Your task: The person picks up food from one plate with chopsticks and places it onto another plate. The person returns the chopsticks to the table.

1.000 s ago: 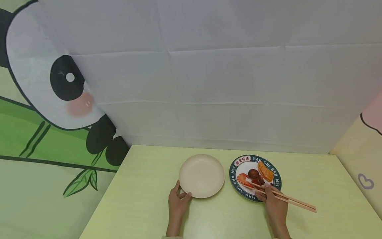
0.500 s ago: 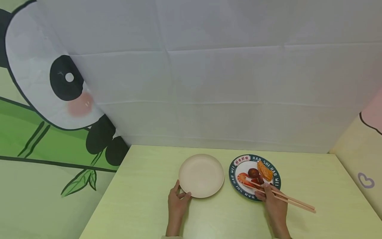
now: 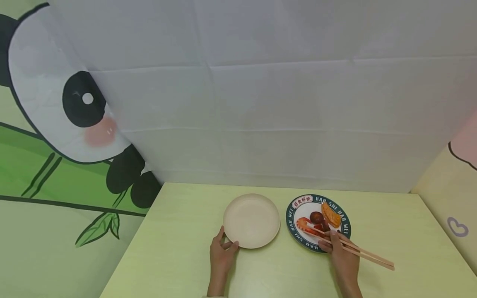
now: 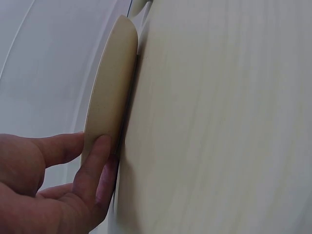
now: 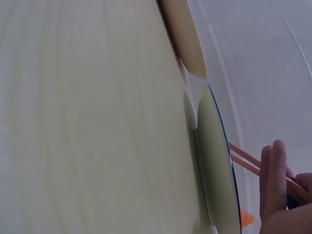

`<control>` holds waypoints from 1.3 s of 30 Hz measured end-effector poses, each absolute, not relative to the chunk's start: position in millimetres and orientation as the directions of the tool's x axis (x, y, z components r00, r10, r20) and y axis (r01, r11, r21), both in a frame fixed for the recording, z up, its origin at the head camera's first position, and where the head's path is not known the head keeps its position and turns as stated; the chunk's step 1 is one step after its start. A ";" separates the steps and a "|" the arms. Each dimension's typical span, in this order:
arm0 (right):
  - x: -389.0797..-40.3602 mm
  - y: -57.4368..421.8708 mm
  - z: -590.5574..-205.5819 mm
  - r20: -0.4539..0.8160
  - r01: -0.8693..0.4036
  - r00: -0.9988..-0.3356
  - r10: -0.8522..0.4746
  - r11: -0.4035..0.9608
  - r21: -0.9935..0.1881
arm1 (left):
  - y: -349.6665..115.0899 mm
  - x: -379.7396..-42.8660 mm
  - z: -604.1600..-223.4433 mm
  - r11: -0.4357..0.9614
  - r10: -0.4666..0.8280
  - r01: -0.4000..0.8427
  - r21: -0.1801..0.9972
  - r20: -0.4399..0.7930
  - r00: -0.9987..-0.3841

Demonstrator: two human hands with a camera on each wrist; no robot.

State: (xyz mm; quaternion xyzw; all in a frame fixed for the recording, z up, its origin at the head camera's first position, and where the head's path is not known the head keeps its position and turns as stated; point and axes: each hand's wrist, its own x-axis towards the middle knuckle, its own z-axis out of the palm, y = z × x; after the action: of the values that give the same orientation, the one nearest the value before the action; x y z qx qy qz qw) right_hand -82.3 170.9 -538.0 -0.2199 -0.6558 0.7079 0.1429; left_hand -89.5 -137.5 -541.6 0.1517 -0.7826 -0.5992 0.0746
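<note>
My left hand (image 3: 222, 253) grips the near-left rim of a plain beige plate (image 3: 251, 221); in the left wrist view the fingers (image 4: 90, 168) are against its side and edge. My right hand (image 3: 343, 256) holds a pair of wooden chopsticks (image 3: 372, 257) over a dark-green-rimmed plate (image 3: 292, 231). The chopstick tips reach the orange-and-white shrimp (image 3: 302, 223) at that plate's left; whether they pinch it is hard to tell. Also on it are a round brown piece (image 3: 316, 217), dark red pieces (image 3: 318, 227) partly behind the chopsticks, and a golden dumpling-shaped piece (image 3: 331, 214).
Both plates stand side by side on a pale yellow-green table (image 3: 179, 248), with a small gap between them. A white sheet (image 3: 261, 103) hangs behind the table. A panda print (image 3: 74, 91) covers the left wall.
The whole view shifts slightly up and down. My left hand stays on the beige plate's rim; in my right hand the chopsticks' rear ends dip a little, while the food stays in place.
</note>
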 end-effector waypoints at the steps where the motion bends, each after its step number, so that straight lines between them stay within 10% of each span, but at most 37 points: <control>1: -81.7 171.1 -537.3 -0.128 0.085 -0.862 0.491 -0.108 -0.990 | -137.6 -89.4 -541.6 0.238 -0.325 -0.146 0.960 -0.063 -0.943; 39: -66.6 163.3 -514.7 -0.012 -0.012 -0.900 0.437 -0.053 -0.998 | -141.2 -90.2 -539.7 0.252 -0.316 -0.136 0.958 -0.051 -0.947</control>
State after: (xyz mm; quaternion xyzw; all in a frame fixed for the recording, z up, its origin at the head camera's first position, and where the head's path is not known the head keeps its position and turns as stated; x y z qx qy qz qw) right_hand -66.6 163.3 -514.7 -0.1585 -0.6695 0.7082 0.1584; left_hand -90.2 -141.2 -539.7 0.1436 -0.7875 -0.5945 0.0757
